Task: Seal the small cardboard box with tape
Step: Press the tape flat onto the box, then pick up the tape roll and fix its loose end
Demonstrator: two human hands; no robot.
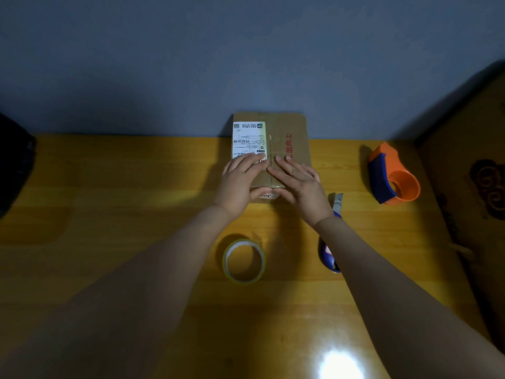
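A small brown cardboard box [289, 132] stands at the middle back of the wooden table, its two top flaps closed along a centre seam. A white shipping label covers its left flap and red print runs along the right one. My left hand [240, 181] lies flat on the near left part of the lid, fingers spread over the label's edge. My right hand [300, 184] lies flat on the near right part, fingertips at the seam. A roll of clear tape [244, 261] lies flat on the table in front of the box, between my forearms.
An orange and blue tape dispenser [390, 176] stands at the right of the yellow wooden table [109, 214]. A blue utility knife [332, 253] lies partly under my right forearm. A grey wall rises behind. A dark object [13, 165] sits at the left edge, a patterned brown panel [475, 187] at the right.
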